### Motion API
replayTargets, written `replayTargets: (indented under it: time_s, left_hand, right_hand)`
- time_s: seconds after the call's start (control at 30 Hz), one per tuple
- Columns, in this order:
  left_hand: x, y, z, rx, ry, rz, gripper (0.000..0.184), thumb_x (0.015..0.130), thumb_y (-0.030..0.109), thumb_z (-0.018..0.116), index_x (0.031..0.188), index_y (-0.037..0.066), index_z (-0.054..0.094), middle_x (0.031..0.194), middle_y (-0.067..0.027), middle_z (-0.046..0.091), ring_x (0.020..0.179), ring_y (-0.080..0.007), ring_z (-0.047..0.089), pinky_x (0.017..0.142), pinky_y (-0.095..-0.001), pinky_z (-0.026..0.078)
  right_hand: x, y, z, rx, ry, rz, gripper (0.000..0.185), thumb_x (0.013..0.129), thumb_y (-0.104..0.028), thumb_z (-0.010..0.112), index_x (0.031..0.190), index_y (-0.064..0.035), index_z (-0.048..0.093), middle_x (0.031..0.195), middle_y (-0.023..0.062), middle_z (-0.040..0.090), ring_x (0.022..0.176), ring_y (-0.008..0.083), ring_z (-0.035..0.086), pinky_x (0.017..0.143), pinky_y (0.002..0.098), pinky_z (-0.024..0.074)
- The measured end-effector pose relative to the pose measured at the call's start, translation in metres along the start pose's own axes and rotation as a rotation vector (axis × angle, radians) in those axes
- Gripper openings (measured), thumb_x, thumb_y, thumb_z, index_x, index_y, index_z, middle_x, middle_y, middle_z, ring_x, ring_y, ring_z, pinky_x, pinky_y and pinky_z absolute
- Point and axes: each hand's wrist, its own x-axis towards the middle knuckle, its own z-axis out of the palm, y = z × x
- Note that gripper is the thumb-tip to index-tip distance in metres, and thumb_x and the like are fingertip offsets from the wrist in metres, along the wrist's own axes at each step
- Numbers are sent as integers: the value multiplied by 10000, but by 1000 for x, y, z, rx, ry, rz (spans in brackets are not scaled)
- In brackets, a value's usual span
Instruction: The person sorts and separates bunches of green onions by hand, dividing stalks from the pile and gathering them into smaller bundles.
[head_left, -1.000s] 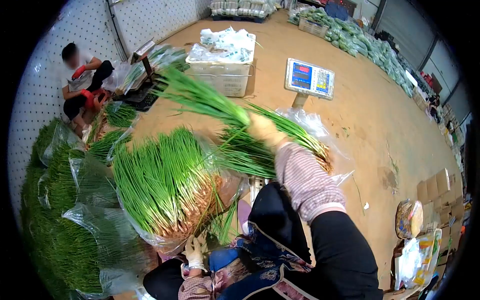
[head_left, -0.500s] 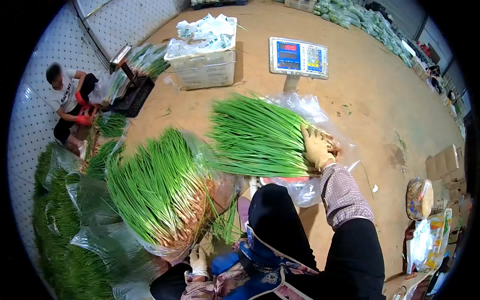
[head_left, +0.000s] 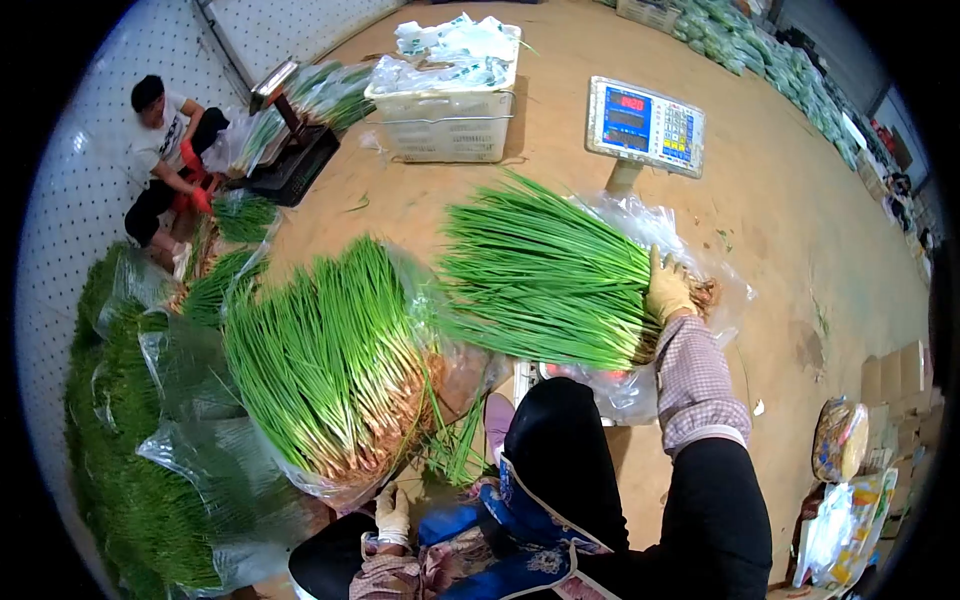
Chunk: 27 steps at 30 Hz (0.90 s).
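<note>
My right hand (head_left: 668, 287), in a yellowish glove, lies over the root end of a wide bundle of green onions (head_left: 550, 275). Its fingers curl onto the stalks near the roots. Clear plastic film (head_left: 635, 215) shows beneath this bundle, which rests on a scale that it mostly hides. The scale's display (head_left: 645, 125) stands behind, with red digits lit. My left hand (head_left: 392, 515), in a pale glove, is low by my knee, fingers stretched out and holding nothing. Just above it, a second pile of green onions (head_left: 330, 360) lies on clear plastic, roots toward me.
A white crate (head_left: 445, 128) with plastic bags stands behind. At the far left, a person in red gloves (head_left: 195, 185) sits near another scale (head_left: 295, 165). Plastic-covered greens (head_left: 140, 440) line the left side. Cardboard boxes (head_left: 895, 375) and a bag (head_left: 838, 440) are at right.
The view has shifted, so most things appear farther right. My right hand's fingers, earlier spread over the stalks, now look more curled near the roots. The display's red digits have changed.
</note>
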Motion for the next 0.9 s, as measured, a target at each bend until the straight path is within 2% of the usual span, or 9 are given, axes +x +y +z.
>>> replayTargets:
  time_s: [0.13,0.2,0.33,0.4,0.53,0.67,0.8,0.87,0.9]
  left_hand:
    - [4,34,-11,134,-21,52,422,832,206,534,1185,-20,477,1111,-190,547,1033,-268,530,889,-319,402]
    - [-4,78,-30,413,15,140,429,832,228,531,1181,-15,474,1097,-196,548,1018,-287,537,870,-337,417]
    - [4,127,-70,132,9,90,423,838,286,513,1151,3,499,1018,-191,580,963,-302,561,834,-356,438]
    - [21,93,-81,219,115,216,416,836,301,512,1129,5,520,984,-191,590,948,-299,568,827,-353,441]
    - [27,76,-74,370,20,205,455,843,362,475,1141,21,510,1036,-211,572,981,-349,543,864,-392,416]
    - [23,100,-65,562,-373,259,436,827,369,507,1084,18,525,917,-198,594,850,-342,571,737,-414,458]
    - [23,99,-72,613,-474,273,411,814,355,518,1052,20,512,937,-195,590,861,-340,571,746,-412,460]
    - [22,104,-82,428,-310,361,371,821,358,490,880,-3,551,813,-224,585,795,-362,574,641,-454,440]
    - [21,111,-90,438,-359,273,374,826,352,484,933,-3,534,851,-225,581,801,-366,572,652,-457,448]
  right_hand:
    - [-8,-18,-25,-93,10,-84,782,687,-55,571,1367,-45,187,1383,221,242,1256,398,272,1027,468,259]
    - [-23,-41,-31,-30,108,-260,730,670,-31,563,1329,-3,251,1366,221,270,1245,396,284,1019,440,282]
    - [-55,-114,-20,394,337,-804,613,692,-29,546,1277,-22,363,1246,217,429,1175,366,390,998,391,324]
    - [-104,-176,-47,644,11,-883,442,768,-81,503,1206,-33,474,1129,191,542,1061,323,507,929,353,393]
    - [-162,-282,-4,590,-404,-1035,344,853,-222,502,1154,-58,532,1068,186,585,979,314,567,864,348,438]
    - [-222,-368,50,559,-666,-954,323,834,-266,556,1076,-53,580,1016,146,616,921,248,592,841,324,449]
    - [-277,-439,45,373,-1031,-572,681,749,-529,539,1069,72,551,1011,232,592,946,286,574,841,355,437]
    - [-302,-456,75,360,-739,-524,691,736,-506,569,1079,93,525,978,241,597,930,297,581,830,363,440]
    - [-300,-461,87,400,-797,-472,681,708,-478,608,1065,95,517,958,236,606,903,306,594,792,363,464]
